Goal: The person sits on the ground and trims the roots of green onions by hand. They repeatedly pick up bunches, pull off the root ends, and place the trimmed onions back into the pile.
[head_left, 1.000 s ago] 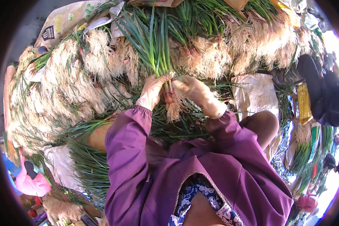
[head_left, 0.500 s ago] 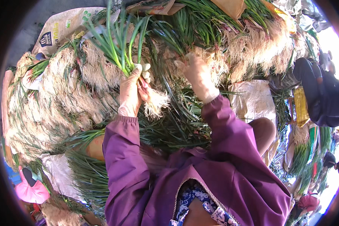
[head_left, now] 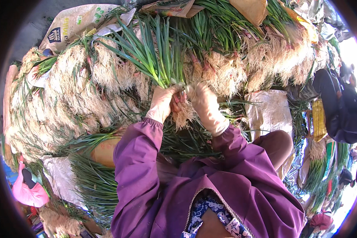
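Observation:
My left hand (head_left: 162,104), in a pale, thin glove, grips a bunch of green onions (head_left: 156,55) just above the roots. The long green leaves point away from me, and the reddish bases with stringy pale roots (head_left: 182,115) hang towards me. Close against the bunch's right side is my right hand (head_left: 205,106), its fingers closed at the stalks and partly smeared by motion. Beyond both hands lies a long heap of green onions (head_left: 210,31), their roots (head_left: 226,75) turned my way.
More rooty bunches (head_left: 63,95) are piled at left. A printed sack (head_left: 73,23) lies at the far left, and a pale sack (head_left: 267,111) sits beside my knee (head_left: 275,146). Loose leaves (head_left: 186,141) cover the space before me. Another person in dark clothes (head_left: 339,103) is at right, one in pink (head_left: 29,192) at lower left.
My right hand has come from the heap towards me, up to the bunch. My left hand has moved right with the onions, and the bunch looks fuller.

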`<state>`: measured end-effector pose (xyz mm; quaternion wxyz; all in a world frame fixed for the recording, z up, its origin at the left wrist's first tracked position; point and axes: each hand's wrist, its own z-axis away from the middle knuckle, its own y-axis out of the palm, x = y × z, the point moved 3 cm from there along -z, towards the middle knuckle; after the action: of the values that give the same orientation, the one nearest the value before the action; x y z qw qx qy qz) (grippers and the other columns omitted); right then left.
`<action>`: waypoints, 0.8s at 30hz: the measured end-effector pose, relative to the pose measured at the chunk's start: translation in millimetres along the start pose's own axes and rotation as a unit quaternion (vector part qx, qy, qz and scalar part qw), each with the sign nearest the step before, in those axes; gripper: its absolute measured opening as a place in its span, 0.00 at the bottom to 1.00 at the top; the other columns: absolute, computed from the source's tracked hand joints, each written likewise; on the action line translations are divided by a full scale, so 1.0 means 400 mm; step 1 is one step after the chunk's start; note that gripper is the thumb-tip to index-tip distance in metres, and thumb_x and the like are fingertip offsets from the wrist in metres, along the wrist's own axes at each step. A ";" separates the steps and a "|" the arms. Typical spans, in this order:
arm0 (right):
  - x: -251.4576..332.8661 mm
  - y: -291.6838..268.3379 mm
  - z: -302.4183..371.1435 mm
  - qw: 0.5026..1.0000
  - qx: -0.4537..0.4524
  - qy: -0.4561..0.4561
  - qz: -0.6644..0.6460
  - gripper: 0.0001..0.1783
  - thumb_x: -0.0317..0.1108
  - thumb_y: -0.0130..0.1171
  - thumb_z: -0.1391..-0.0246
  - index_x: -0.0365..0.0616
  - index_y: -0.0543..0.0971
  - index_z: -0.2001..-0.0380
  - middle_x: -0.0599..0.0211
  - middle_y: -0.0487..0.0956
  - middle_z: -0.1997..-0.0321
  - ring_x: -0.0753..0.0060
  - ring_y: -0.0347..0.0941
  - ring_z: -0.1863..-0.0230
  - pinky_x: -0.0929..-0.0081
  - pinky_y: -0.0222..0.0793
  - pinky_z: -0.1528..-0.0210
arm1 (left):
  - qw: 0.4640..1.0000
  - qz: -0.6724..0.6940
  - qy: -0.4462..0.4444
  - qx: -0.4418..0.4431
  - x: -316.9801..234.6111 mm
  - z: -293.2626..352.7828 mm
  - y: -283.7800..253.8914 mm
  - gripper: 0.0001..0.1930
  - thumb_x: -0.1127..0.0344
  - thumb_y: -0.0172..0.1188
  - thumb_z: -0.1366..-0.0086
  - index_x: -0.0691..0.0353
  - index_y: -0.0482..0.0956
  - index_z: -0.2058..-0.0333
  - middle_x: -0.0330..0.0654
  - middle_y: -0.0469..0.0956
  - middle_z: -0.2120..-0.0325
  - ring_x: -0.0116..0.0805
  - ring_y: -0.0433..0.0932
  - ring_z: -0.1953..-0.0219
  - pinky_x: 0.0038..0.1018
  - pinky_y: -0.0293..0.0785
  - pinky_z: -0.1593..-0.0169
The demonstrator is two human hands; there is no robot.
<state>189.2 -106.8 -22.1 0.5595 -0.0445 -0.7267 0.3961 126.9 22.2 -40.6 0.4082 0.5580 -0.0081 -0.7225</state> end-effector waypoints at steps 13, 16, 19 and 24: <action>-0.104 0.117 -0.167 0.808 0.134 0.183 -0.544 0.10 0.33 0.51 0.37 0.38 0.78 0.62 0.75 0.73 0.78 0.83 0.63 0.82 0.85 0.62 0.80 | 0.994 0.061 0.022 0.093 -0.008 0.025 -0.042 0.13 0.71 0.65 0.44 0.70 0.76 0.61 0.53 0.81 0.67 0.41 0.81 0.69 0.34 0.79 0.64; -0.055 0.140 -0.156 0.610 0.348 0.204 -0.682 0.09 0.36 0.49 0.36 0.43 0.75 0.63 0.69 0.74 0.77 0.79 0.66 0.83 0.83 0.62 0.85 | 0.994 0.063 -0.018 0.092 -0.003 0.027 -0.057 0.14 0.70 0.61 0.41 0.71 0.74 0.57 0.51 0.81 0.66 0.41 0.81 0.68 0.35 0.80 0.62; 0.002 0.153 -0.152 0.668 0.302 0.159 -0.661 0.09 0.36 0.47 0.35 0.43 0.73 0.62 0.67 0.75 0.77 0.76 0.67 0.85 0.82 0.62 0.86 | 0.996 0.079 -0.027 0.031 0.006 0.020 -0.076 0.11 0.68 0.56 0.36 0.69 0.73 0.57 0.46 0.79 0.68 0.37 0.80 0.69 0.31 0.78 0.66; 0.003 0.121 -0.068 0.717 0.149 0.117 -0.671 0.08 0.32 0.43 0.34 0.43 0.71 0.59 0.65 0.75 0.72 0.73 0.72 0.79 0.78 0.69 0.81 | 1.000 0.025 0.006 -0.008 -0.005 0.001 -0.104 0.07 0.69 0.50 0.32 0.64 0.73 0.58 0.39 0.75 0.73 0.30 0.75 0.73 0.27 0.77 0.70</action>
<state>193.7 -58.9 -49.8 0.7587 0.4927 -0.4260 0.0113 102.4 51.2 -58.4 0.4305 0.5583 -0.0134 -0.7091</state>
